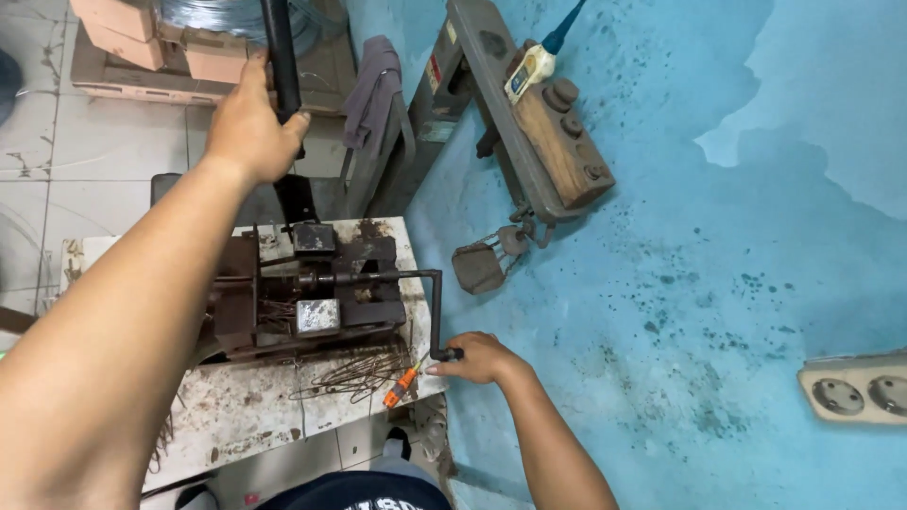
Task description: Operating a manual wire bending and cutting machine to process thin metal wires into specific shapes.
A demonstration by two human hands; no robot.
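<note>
Nearest me, my right hand (480, 359) is closed around the grip of a bent crank handle (436, 312), which runs up toward 12 o'clock and then left into the rusty bending jig (307, 293) on the counter (255, 416). Farther off at 11 o'clock, my left hand (250, 123) clasps an upright black lever (281, 57); its top is cut off.

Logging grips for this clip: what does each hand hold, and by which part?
Left hand: upright black metal lever, mid-shaft. Right hand: bent dark metal crank, at its lower handle end.
</note>
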